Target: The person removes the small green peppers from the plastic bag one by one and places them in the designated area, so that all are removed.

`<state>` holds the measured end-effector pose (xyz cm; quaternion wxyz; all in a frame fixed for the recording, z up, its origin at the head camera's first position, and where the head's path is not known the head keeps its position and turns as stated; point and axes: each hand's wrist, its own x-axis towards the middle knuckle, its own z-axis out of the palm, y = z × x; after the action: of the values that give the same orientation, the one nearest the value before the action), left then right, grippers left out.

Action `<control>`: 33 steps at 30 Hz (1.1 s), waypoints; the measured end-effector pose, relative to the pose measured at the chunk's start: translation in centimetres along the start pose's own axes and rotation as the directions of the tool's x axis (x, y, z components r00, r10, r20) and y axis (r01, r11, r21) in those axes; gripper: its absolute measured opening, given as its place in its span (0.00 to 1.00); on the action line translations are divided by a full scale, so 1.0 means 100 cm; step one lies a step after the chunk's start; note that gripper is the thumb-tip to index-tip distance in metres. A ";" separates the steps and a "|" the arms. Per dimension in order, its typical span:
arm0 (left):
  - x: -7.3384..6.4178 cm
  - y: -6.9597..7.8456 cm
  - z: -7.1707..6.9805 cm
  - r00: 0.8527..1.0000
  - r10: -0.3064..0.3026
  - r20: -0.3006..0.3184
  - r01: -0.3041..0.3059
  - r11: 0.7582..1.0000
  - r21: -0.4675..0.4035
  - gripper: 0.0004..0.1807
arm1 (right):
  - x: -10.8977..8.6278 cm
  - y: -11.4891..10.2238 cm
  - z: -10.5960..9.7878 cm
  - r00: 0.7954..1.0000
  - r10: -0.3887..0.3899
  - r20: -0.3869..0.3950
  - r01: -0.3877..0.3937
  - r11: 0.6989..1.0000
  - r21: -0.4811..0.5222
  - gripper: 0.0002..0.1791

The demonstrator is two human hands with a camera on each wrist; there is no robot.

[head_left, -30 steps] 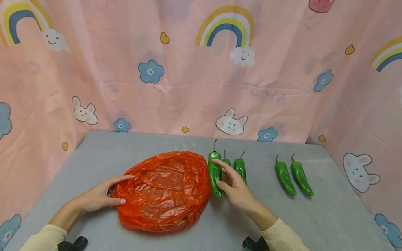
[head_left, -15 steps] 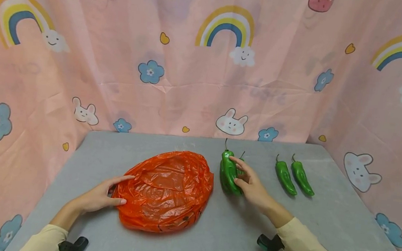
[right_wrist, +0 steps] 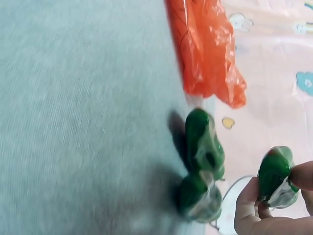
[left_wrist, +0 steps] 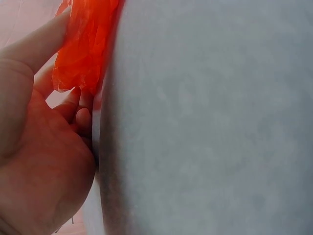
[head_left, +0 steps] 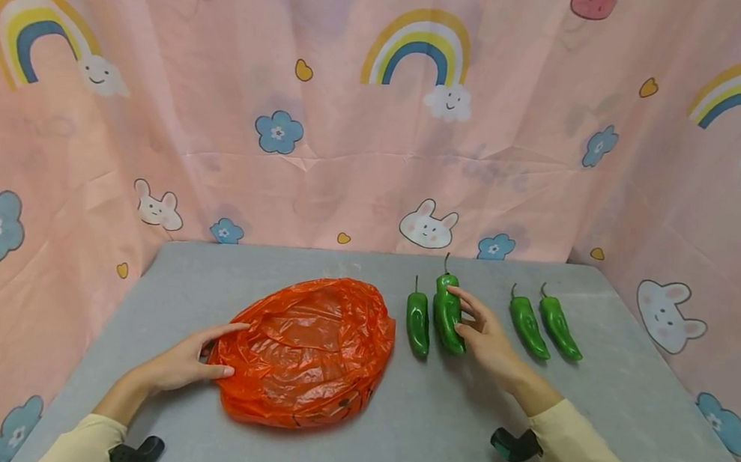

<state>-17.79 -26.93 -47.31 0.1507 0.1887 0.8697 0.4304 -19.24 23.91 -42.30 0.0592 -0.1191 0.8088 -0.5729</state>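
My right hand [head_left: 490, 345] pinches a glossy green chili pepper [head_left: 446, 316] between thumb and fingers, stem pointing away. The right wrist view shows this held pepper [right_wrist: 275, 169] raised off the table, apart from two others lying there. One of those, a green pepper [head_left: 418, 325], lies just left of the held one in the head view; the other is mostly hidden there. My left hand [head_left: 183, 363] holds the left edge of a crinkled orange plastic bag [head_left: 304, 344], its mouth spread upward. In the left wrist view, thumb and fingers are around the bag's edge [left_wrist: 83, 54].
Two more green peppers [head_left: 527, 327] lie side by side to the right of my right hand. The grey tabletop [head_left: 415, 446] runs back to a pink patterned curtain [head_left: 319, 203] on three sides. A dark device sits at each wrist.
My right hand has carried the pepper rightward, away from the bag's right edge and past the pepper now visible to its left. The left hand and bag have stayed put.
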 end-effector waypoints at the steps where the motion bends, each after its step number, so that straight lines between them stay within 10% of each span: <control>1: 0.000 0.000 0.000 1.000 0.000 0.000 0.000 1.000 0.002 0.38 | 0.000 0.001 -0.002 1.000 0.005 -0.003 -0.005 1.000 0.006 0.34; 33: -0.001 0.001 0.000 1.000 -0.010 0.005 0.010 1.000 -0.008 0.38 | 0.008 0.048 -0.037 0.985 0.153 -0.085 -0.166 0.967 -0.191 0.31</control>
<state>-17.73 -26.94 -47.23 0.1557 0.1848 0.8685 0.4327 -21.42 28.56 -45.57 0.0649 -0.0390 0.8702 -0.4868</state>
